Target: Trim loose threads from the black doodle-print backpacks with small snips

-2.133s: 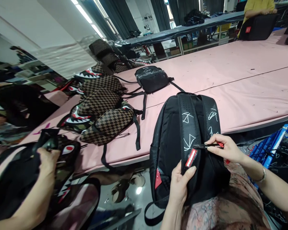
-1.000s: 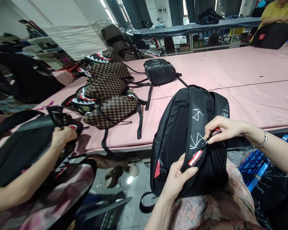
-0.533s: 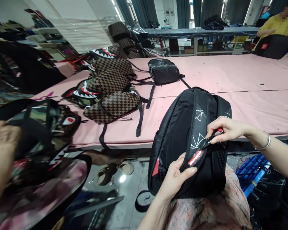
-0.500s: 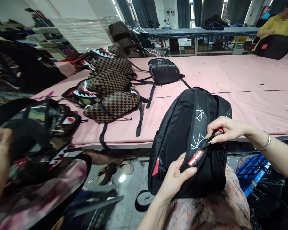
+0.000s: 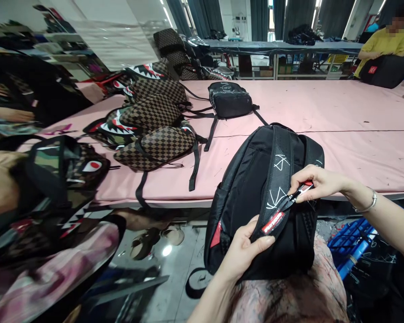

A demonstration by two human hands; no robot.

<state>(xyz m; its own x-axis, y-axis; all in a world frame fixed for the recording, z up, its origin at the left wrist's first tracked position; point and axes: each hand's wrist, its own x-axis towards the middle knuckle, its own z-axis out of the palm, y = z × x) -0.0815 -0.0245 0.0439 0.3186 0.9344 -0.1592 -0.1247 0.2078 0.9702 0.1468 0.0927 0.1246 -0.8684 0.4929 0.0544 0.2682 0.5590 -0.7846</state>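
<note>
A black backpack (image 5: 249, 193) leans upright on my lap against the table edge, its strap side facing me. My left hand (image 5: 247, 251) is closed on the lower part of a shoulder strap (image 5: 281, 163) with white line drawings, thumb beside a red label (image 5: 272, 223). Just above that label, my right hand (image 5: 311, 181) pinches small thread snips (image 5: 292, 195), dark with a bit of red showing. Their tips point down-left at the strap; whether they touch it I cannot tell. My right fingers partly hide the snips.
The pink-covered table (image 5: 340, 107) bears a pile of checkered backpacks (image 5: 155, 143) and a small black backpack (image 5: 229, 99). At left a person's arm (image 5: 2, 184) is close beside a camouflage backpack (image 5: 49, 161). Another person in yellow (image 5: 384, 42) handles a black bag (image 5: 387, 71) far right.
The snips show more clearly between my right fingers, and the strap's label has turned slightly. My hands stay almost in place. At left, the neighbour's arm has moved.
</note>
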